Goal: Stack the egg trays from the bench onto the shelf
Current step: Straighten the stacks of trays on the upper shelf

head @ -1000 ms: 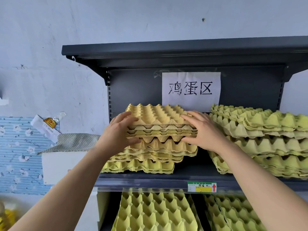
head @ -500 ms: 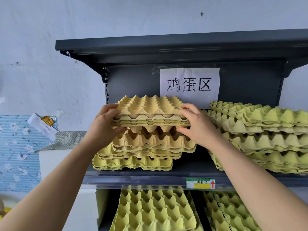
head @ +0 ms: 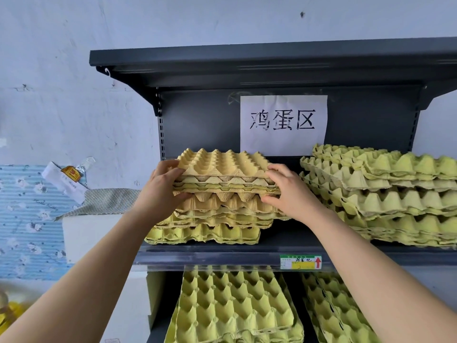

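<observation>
A small bundle of tan egg trays (head: 223, 169) sits on top of the left stack of egg trays (head: 210, 226) on the dark grey shelf (head: 222, 256). My left hand (head: 163, 191) grips the bundle's left edge, thumb on top and fingers curled underneath. My right hand (head: 289, 191) grips its right edge the same way. The bundle is level and just above or resting on the stack; I cannot tell which.
A taller stack of yellow-green trays (head: 385, 191) fills the shelf's right side. More trays (head: 235, 308) lie on the shelf below. A paper sign (head: 283, 125) hangs on the back panel. A white box (head: 91, 233) with a cloth stands left of the shelf.
Both hands went from resting on the bundle's sides to gripping its edges. The bundle has shifted slightly left on the stack.
</observation>
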`<action>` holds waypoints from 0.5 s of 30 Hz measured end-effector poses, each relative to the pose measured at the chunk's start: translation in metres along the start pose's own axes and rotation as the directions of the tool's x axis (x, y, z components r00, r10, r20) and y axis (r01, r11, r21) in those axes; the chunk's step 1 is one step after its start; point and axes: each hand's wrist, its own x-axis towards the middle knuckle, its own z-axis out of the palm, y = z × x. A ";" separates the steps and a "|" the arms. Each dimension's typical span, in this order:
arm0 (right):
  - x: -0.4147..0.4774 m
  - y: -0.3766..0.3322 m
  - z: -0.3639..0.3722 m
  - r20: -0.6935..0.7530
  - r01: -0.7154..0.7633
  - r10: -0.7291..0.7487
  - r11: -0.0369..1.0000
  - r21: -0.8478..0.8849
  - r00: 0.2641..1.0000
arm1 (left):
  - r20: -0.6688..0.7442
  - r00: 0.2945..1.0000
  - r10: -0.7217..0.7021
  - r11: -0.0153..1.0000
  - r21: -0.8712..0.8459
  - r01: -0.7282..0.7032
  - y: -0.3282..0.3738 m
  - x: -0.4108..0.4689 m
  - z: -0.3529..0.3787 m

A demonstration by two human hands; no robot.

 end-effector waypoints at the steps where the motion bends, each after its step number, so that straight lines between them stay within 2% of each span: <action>1: -0.001 0.001 -0.001 0.011 0.006 -0.006 1.000 0.003 1.000 | 0.000 1.000 0.001 1.000 0.014 -0.001 0.000 -0.001 0.000; 4: 0.000 0.001 -0.006 0.021 -0.001 0.001 0.999 0.033 1.000 | -0.017 1.000 -0.012 0.997 0.074 0.014 0.002 0.001 -0.002; 8: 0.007 -0.009 -0.019 -0.063 -0.001 0.005 0.997 0.073 0.998 | -0.033 0.999 0.040 0.964 0.262 -0.030 0.020 0.009 0.002; 12: 0.006 -0.023 -0.036 -0.132 0.026 -0.017 0.997 0.067 0.991 | -0.027 0.991 0.127 0.960 0.255 -0.116 0.045 0.014 0.007; 15: 0.000 -0.032 -0.043 -0.206 0.094 -0.080 0.994 0.060 0.975 | -0.076 0.984 0.162 0.977 0.150 -0.149 0.047 0.021 0.004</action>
